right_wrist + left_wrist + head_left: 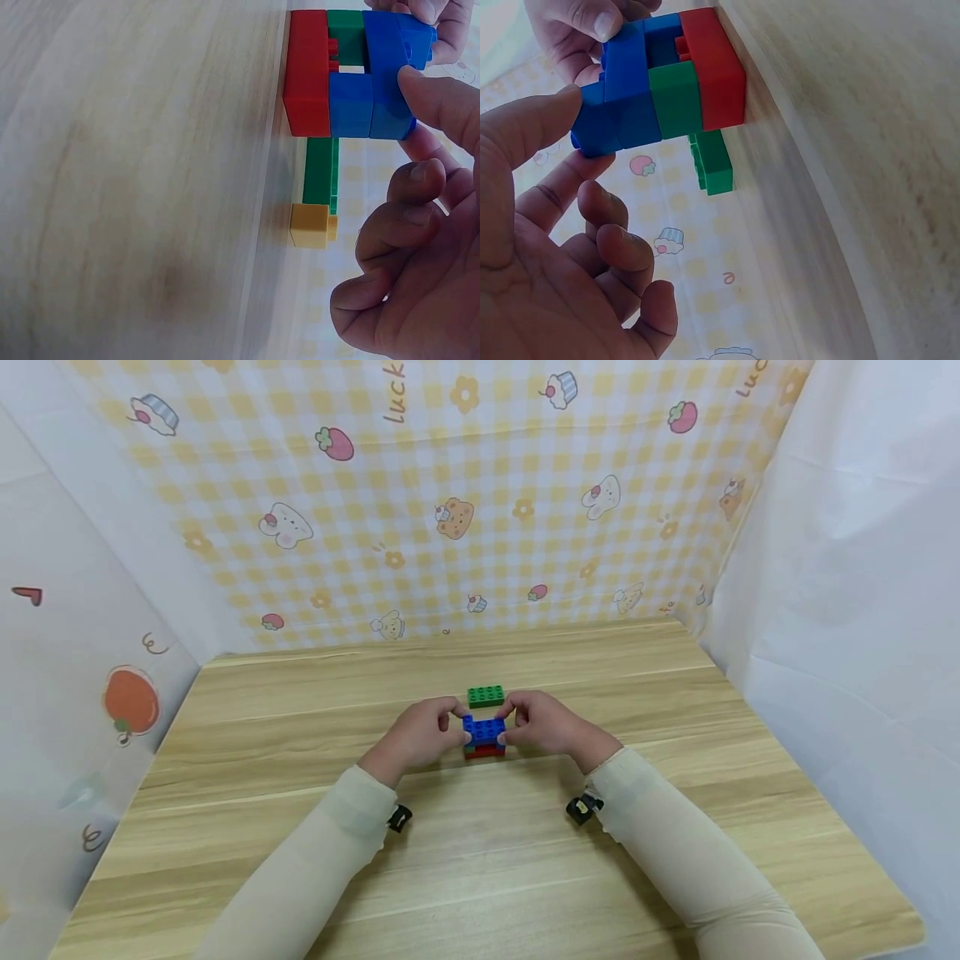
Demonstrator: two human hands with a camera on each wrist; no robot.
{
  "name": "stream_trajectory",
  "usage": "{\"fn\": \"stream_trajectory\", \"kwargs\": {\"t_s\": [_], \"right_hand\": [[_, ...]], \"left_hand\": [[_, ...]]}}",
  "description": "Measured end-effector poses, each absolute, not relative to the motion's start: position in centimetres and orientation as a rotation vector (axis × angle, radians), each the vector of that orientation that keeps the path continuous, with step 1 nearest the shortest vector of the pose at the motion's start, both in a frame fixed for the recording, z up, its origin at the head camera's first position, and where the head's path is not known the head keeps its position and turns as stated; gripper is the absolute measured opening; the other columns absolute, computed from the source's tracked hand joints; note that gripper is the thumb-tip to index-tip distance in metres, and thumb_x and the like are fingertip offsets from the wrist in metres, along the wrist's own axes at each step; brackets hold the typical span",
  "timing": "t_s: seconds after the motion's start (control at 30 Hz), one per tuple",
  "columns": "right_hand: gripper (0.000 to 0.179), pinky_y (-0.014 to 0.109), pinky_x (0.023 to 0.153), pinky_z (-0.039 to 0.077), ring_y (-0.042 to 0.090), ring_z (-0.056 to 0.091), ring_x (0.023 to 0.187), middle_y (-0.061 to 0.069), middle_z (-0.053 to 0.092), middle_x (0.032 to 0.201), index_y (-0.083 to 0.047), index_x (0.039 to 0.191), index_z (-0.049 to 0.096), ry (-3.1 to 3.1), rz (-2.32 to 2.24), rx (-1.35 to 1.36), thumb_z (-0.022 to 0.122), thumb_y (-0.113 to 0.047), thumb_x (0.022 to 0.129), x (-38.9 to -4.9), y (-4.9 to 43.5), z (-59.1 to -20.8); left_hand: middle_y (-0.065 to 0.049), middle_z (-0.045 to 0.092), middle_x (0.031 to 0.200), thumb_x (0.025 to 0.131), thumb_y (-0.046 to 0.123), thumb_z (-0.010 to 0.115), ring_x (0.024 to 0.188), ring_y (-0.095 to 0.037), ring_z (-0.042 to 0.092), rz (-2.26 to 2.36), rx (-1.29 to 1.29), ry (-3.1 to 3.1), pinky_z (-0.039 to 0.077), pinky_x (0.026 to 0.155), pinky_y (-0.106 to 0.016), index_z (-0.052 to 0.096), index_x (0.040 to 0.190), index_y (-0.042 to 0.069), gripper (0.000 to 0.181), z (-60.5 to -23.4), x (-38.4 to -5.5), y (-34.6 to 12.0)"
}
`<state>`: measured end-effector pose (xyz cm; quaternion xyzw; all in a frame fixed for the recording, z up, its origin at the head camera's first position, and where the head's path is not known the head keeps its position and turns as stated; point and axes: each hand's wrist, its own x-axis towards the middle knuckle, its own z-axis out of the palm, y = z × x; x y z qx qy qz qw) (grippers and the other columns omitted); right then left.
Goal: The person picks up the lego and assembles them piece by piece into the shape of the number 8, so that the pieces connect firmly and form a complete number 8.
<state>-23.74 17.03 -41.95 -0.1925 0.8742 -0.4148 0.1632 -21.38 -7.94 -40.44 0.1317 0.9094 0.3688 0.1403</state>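
A small stack of toy building bricks stands on the table. Its base is a red brick (716, 67). On that sit a small green brick (675, 97) and a small blue brick (351, 105), with a gap between them. A long blue brick (386, 90) bridges both, and another small blue brick (596, 116) sits on its left end. My left hand (429, 732) pinches that top small blue brick between thumb and index finger. At the other end, my right hand (543, 724) pinches the long blue brick, its other fingers loosely curled.
Behind the stack lies a green eight-stud brick (486, 697). A yellow brick (309, 226) stands beside it in the right wrist view, hidden by my right hand in the head view. A patterned cloth (495, 468) hangs along the wooden table's (480, 877) back edge.
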Motion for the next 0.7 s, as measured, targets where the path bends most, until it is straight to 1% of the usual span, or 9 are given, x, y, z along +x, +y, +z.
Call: {"fn": "stream_trajectory", "kwargs": {"t_s": [0.13, 0.33, 0.53, 0.7], "right_hand": [[0.024, 0.029, 0.059, 0.04, 0.016, 0.045, 0.061, 0.0, 0.05, 0.072, -0.011, 0.114, 0.071, 2.496, -1.172, -0.546, 0.082, -0.014, 0.093, -23.82, 17.0, -42.11], [0.024, 0.029, 0.059, 0.041, 0.015, 0.045, 0.06, 0.0, 0.051, 0.071, -0.01, 0.115, 0.071, 2.506, -1.157, -0.549, 0.081, -0.013, 0.093, -23.73, 16.94, -41.92], [0.024, 0.03, 0.059, 0.041, 0.015, 0.045, 0.059, 0.001, 0.05, 0.069, -0.01, 0.115, 0.071, 2.504, -1.153, -0.553, 0.081, -0.014, 0.093, -23.78, 16.91, -41.96], [0.025, 0.03, 0.059, 0.041, 0.016, 0.046, 0.06, 0.003, 0.052, 0.072, -0.011, 0.116, 0.071, 2.517, -1.126, -0.543, 0.081, -0.015, 0.093, -23.87, 16.98, -41.94]], "left_hand": [[-0.005, 0.05, 0.085, 0.098, 0.03, 0.075, 0.066, -0.02, 0.046, 1.115, 0.39, 2.603, 0.037, 0.059, -0.033, 0.068, 0.13, 0.019, 0.035, -40.58, -21.39, -8.14], [-0.006, 0.05, 0.091, 0.1, 0.024, 0.072, 0.067, -0.02, 0.048, 1.237, 0.428, 2.567, 0.04, 0.059, -0.032, 0.067, 0.125, 0.02, 0.025, -40.88, -21.5, -8.45], [-0.006, 0.05, 0.088, 0.1, 0.022, 0.073, 0.066, -0.021, 0.047, 1.277, 0.434, 2.548, 0.039, 0.06, -0.032, 0.069, 0.121, 0.019, 0.021, -41.1, -21.49, -8.57], [-0.005, 0.049, 0.088, 0.101, 0.021, 0.072, 0.067, -0.02, 0.046, 1.283, 0.45, 2.533, 0.039, 0.06, -0.031, 0.068, 0.12, 0.016, 0.02, -41.18, -21.54, -8.61]]}}
